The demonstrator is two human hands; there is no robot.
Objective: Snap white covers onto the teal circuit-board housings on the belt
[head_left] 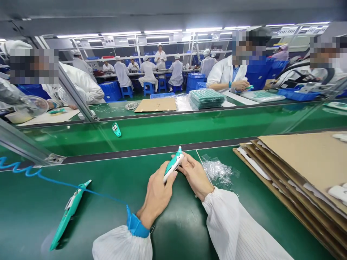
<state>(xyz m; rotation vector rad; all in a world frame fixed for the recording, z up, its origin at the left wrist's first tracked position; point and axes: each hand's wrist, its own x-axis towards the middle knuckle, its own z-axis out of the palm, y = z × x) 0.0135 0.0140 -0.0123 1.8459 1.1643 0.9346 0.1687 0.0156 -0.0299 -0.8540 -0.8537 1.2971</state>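
Between my two hands is a small teal-and-white handheld device [173, 165] with a narrow pointed tip facing away from me. My left hand [157, 191] wraps its lower body, thumb along the white side. The fingers of my right hand [193, 173] are closed against its upper right side, near the tip; their undersides are hidden. A blue wrist strap [137, 225] with a coiled cord is on my left wrist. To the left, a longer teal device [69, 211] with a pale panel lies on the green tabletop [108, 202].
Crumpled clear plastic pieces [218, 171] lie right of my hands. Stacked cardboard sheets [300, 155] carry white parts at the right. Beyond the table edge, a small teal device [116, 129] lies on the green belt [173, 126]. Co-workers sit across from me.
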